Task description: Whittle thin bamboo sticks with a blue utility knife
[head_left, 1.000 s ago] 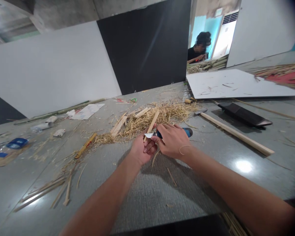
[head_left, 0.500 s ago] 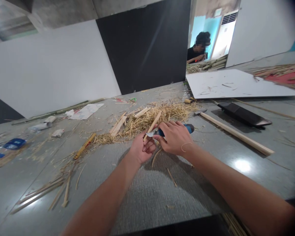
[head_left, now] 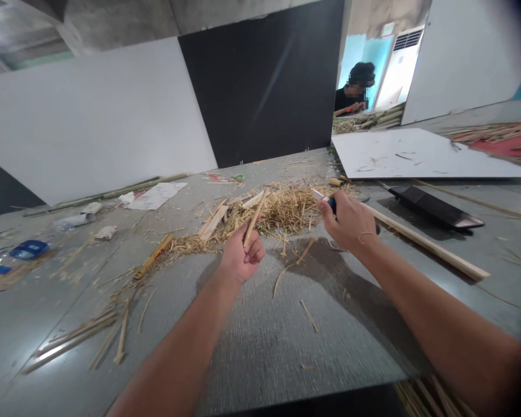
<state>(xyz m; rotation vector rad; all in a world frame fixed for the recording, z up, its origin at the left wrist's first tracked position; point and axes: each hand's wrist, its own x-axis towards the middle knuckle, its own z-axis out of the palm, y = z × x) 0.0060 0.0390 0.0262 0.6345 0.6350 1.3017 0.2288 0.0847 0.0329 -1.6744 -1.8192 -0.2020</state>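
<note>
My left hand [head_left: 243,253] is closed around the lower end of a slim bamboo strip [head_left: 256,219], whose upper end points up and away from me. To the right, my right hand [head_left: 349,220] grips a knife [head_left: 320,197] with a blue handle and a short pale blade. The blade points left and is apart from the strip. Just beyond both hands lies a heap of straw-coloured shavings [head_left: 286,209]. A few curled shavings [head_left: 306,250] rest on the grey surface between my hands. The palm side of my right hand is hidden.
A yellow cutter [head_left: 154,258] and thin strips [head_left: 76,336] lie at left. A long-handled tool [head_left: 434,243] and a black flat object [head_left: 438,207] lie at right. Behind them is a white board [head_left: 417,153]. A person [head_left: 356,90] works in the background.
My right hand with the knife has moved away to the right, off the bamboo strip. My left hand has shifted slightly left, still holding the strip. Shavings now show between the hands.
</note>
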